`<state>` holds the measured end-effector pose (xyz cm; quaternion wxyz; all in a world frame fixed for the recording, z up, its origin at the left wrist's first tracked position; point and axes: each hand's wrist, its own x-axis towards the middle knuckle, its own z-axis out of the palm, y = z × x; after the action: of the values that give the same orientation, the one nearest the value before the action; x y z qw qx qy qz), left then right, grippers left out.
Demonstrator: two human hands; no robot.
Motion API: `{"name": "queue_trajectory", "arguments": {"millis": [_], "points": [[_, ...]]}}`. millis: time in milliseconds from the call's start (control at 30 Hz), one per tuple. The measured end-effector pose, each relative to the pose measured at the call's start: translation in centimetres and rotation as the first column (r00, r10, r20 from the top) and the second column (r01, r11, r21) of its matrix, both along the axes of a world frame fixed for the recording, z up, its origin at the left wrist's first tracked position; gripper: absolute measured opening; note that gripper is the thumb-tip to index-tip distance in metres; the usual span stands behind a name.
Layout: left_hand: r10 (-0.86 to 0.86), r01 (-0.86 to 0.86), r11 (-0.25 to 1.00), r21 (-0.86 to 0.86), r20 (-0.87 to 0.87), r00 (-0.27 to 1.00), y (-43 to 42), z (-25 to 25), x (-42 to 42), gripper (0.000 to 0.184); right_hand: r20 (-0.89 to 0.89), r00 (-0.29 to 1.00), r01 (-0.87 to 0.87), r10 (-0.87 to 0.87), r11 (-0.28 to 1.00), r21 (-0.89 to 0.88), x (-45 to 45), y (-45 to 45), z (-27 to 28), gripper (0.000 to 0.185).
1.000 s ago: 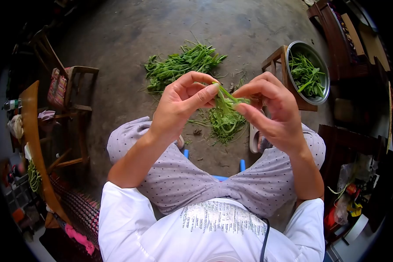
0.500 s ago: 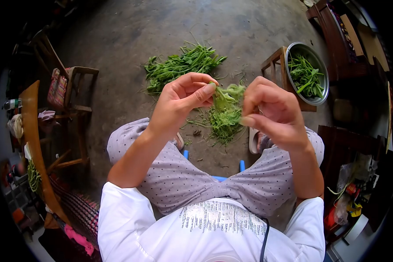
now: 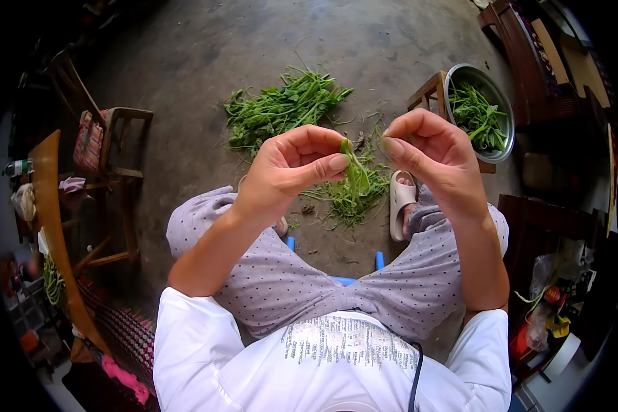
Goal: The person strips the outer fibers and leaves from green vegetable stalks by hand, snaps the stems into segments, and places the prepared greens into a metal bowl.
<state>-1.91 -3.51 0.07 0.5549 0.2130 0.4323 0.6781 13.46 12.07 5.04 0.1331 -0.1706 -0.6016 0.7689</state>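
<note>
- Floor (image 3: 206, 62), 1: grey and stained, it spread out before my knees.
- Trousers (image 3: 275, 288), 1 pair: pale with dark dots, the legs parted wide.
- Table (image 3: 48, 178), 1: wooden, its edge stood far to my left.
- Chair (image 3: 106, 137), 1: wooden, with patterned cloth, near the table.
- Stool (image 3: 429, 90), 1: wooden, ahead of me on the right.
- Basin (image 3: 486, 77), 1: metal, it rested on the stool and held picked greens (image 3: 479, 120).
- Pile of greens (image 3: 285, 106), 1: leafy and stemmed, it lay on the floor beyond my left hand (image 3: 292, 161).
- Heap of trimmings (image 3: 350, 206), 1: fine and pale green, on the floor between my feet.
- Hands, 2: my left pinched a sprig between thumb and forefinger; my right (image 3: 436, 161) was raised just beside it, 2 fingertips close together, though I could not tell whether they met or held a strand.
- Sprig (image 3: 357, 175), 1: green, it hung from my left fingertips above the trimmings.
</note>
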Motion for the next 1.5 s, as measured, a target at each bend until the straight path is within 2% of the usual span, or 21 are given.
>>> {"name": "queue_trajectory", "arguments": {"millis": [100,167,200,267,333,367,433,467,533,567,600,633,733,1033,1167,1267,1300,1333,1400,1467,1500], "points": [[-0.005,0.006,1.000,0.008,-0.030,1.000,0.0,-0.1,0.2,0.022,0.046,0.999,0.006,-0.007,1.000,0.029,-0.2,-0.3,-0.5,0.017],[-0.006,0.006,1.000,0.008,-0.042,0.999,-0.1,-0.1,0.3,0.023,0.039,0.999,0.031,-0.037,0.986,0.163,-0.3,-1.0,-1.1,0.017],[0.010,-0.010,1.000,0.002,-0.099,0.995,-0.1,0.1,0.5,0.022,0.040,0.999,0.030,-0.037,0.986,0.162,-0.4,-1.1,-1.3,0.017],[0.025,-0.026,1.000,-0.003,-0.154,0.988,-0.1,0.3,0.8,0.022,0.028,0.998,0.034,-0.047,0.937,0.347,-0.5,-1.3,-1.4,0.013],[0.126,-0.119,0.992,0.043,-0.391,0.912,-0.1,0.4,1.2,0.020,0.032,0.996,0.064,-0.082,0.925,0.375,-0.6,-1.7,-1.3,0.010],[0.127,-0.120,0.992,0.042,-0.391,0.912,-0.1,0.4,1.3,0.020,0.050,0.995,0.055,-0.083,0.908,0.415,-0.6,-1.8,-1.3,0.010],[0.226,-0.186,0.974,0.128,-0.557,0.799,-0.1,0.2,1.5,0.019,0.068,0.994,0.045,-0.085,0.890,0.453,-0.7,-1.9,-1.2,0.010],[0.225,-0.186,0.974,0.127,-0.557,0.799,-0.1,0.2,1.6,0.019,0.059,0.994,0.054,-0.093,0.879,0.474,-0.8,-2.0,-1.1,0.010],[0.334,-0.219,0.943,0.252,-0.737,0.588,0.0,0.1,1.5,0.020,0.050,0.994,0.063,-0.101,0.867,0.494,-0.8,-2.1,-1.0,0.010],[0.334,-0.220,0.943,0.252,-0.737,0.588,0.0,0.2,1.4,0.020,0.055,0.993,0.063,-0.106,0.855,0.515,-0.8,-2.1,-0.9,0.010],[0.365,-0.201,0.931,0.305,-0.812,0.455,0.0,0.3,1.3,0.022,0.060,0.992,0.062,-0.112,0.842,0.537,-0.8,-2.2,-0.9,0.010],[0.393,-0.175,0.919,0.355,-0.865,0.312,0.0,0.4,1.2,0.023,0.060,0.992,0.062,-0.111,0.842,0.536,-0.8,-2.2,-1.0,0.010],[0.436,-0.162,0.898,0.409,-0.875,0.210,0.0,0.4,1.3,0.025,0.054,0.991,0.078,-0.123,0.851,0.520,-0.8,-2.3,-1.1,0.010],[0.505,-0.157,0.856,0.493,-0.862,0.044,0.3,0.0,1.4,0.024,0.110,0.985,0.094,-0.135,0.944,0.316,-0.9,-2.6,-1.5,0.009],[0.509,-0.165,0.855,0.492,-0.857,0.079,0.3,0.3,1.6,0.023,0.118,0.988,0.072,-0.098,0.974,0.213,-1.0,-2.6,-1.4,0.011],[0.485,-0.163,0.872,0.461,-0.858,0.169,0.2,0.6,1.7,0.019,0.131,0.987,0.079,-0.095,0.989,0.123,-1.0,-2.7,-1.0,0.012],[0.435,-0.233,0.901,0.367,-0.746,0.505,0.1,0.4,1.9,0.017,0.126,0.987,0.085,-0.097,0.992,0.094,-1.0,-2.7,-1.0,0.013],[0.360,-0.262,0.931,0.254,-0.521,0.774,0.1,0.3,1.9,0.016,0.124,0.988,0.085,-0.097,0.992,0.094,-1.0,-2.6,-1.0,0.013],[0.299,-0.209,0.948,0.242,-0.446,0.843,-0.1,-0.1,1.0,0.014,0.104,0.983,0.137,-0.151,0.982,0.131,-1.0,-2.4,-1.2,0.013],[0.214,-0.182,0.961,0.206,-0.144,0.966,-0.1,-0.5,0.3,0.015,0.122,0.977,0.153,-0.175,0.973,0.171,-0.7,-1.8,-0.8,0.013],[0.198,-0.164,0.961,0.222,-0.141,0.970,-0.1,-0.6,0.0,0.016,0.141,0.970,0.168,-0.200,0.963,0.211,-0.5,-1.3,-0.5,0.013]]}}
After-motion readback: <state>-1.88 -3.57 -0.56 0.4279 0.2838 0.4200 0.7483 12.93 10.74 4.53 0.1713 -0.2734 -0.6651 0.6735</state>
